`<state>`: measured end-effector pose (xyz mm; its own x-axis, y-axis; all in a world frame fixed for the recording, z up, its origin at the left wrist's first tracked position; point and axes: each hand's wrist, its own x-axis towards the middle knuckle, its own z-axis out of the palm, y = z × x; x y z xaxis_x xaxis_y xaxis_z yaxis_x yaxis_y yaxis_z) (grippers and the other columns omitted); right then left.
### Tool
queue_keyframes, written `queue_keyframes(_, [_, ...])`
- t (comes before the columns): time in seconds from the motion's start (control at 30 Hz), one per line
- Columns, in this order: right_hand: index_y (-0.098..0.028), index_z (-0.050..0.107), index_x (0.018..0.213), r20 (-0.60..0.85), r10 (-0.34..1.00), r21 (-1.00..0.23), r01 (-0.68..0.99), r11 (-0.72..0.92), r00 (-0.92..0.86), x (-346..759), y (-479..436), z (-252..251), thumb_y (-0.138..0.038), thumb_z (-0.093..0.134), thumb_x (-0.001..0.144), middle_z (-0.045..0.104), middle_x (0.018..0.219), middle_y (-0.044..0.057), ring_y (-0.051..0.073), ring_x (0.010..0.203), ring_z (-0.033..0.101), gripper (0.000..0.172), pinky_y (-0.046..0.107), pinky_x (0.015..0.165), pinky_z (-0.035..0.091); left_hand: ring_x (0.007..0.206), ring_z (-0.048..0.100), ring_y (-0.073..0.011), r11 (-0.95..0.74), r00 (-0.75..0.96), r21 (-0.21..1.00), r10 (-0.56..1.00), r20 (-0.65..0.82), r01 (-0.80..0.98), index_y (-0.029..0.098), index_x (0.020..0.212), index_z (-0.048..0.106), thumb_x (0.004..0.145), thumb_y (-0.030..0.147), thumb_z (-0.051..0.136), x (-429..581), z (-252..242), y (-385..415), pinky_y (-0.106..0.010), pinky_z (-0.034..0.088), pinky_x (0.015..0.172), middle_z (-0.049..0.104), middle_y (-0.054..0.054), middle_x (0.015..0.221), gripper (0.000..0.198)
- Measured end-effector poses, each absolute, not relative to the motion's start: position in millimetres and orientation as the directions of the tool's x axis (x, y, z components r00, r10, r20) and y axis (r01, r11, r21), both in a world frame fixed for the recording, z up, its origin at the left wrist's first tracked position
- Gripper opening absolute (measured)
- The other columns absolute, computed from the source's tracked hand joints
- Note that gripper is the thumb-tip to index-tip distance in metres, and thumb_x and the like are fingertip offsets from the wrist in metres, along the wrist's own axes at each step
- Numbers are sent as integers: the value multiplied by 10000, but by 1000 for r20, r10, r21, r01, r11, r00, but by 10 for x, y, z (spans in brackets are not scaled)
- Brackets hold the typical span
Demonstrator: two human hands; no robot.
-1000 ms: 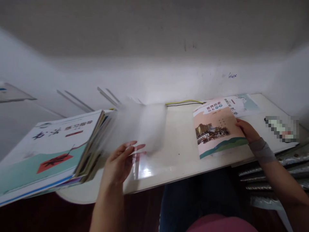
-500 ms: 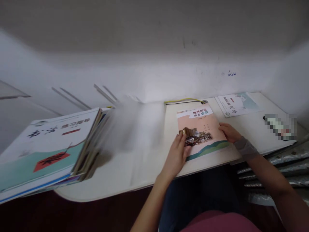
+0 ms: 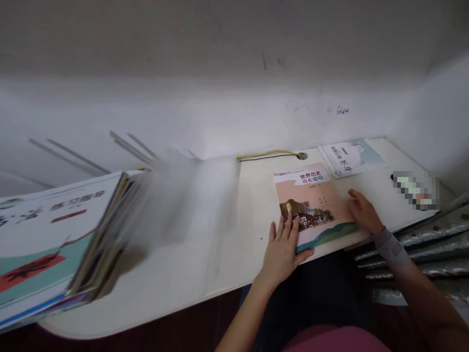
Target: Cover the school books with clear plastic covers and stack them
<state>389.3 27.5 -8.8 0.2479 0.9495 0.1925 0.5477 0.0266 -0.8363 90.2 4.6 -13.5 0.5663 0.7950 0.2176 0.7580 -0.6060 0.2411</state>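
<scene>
- Pale desk top (image 3: pixel 220 274) is set against a white wall (image 3: pixel 220 112), with a stack of books (image 3: pixel 62 244) piled at its left end.
- Booklet (image 3: pixel 311 203) is laid flat, right of centre.
- Its near corner is covered by the left hand (image 3: pixel 282 254), fingers spread apart.
- Right hand (image 3: pixel 362 212) is placed just beside its right edge, fingers slightly apart.

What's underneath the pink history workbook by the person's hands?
The white desktop shows around the pink history workbook, with the left hand's fingers over its corner. Whatever lies directly beneath it is covered and cannot be seen.
</scene>
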Motion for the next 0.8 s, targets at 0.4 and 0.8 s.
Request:
queue_keyframes(0.4, [-188, 637, 1059, 258, 962, -646, 756, 104, 87, 3802, 285, -162, -524, 440, 856, 506, 1313, 137, 294, 1272, 390, 439, 514, 1093, 255, 1364, 238, -347, -629, 596, 223, 777, 205, 744, 145, 1456, 177, 814, 657, 386, 882, -88, 52, -577, 227, 1060, 268, -210, 1473, 847])
queue_keyframes(0.8, [-189, 618, 1021, 274, 953, -644, 760, 81, 130, 3814, 284, -190, -408, 485, 819, 538, 1244, 133, 281, 1196, 450, 326, 479, 1056, 304, 1342, 270, -364, -465, 379, 327, 878, 293, 823, -14, 1405, 221, 852, 601, 372, 898, -234, 92, -532, 304, 1050, 383, -300, 1378, 842])
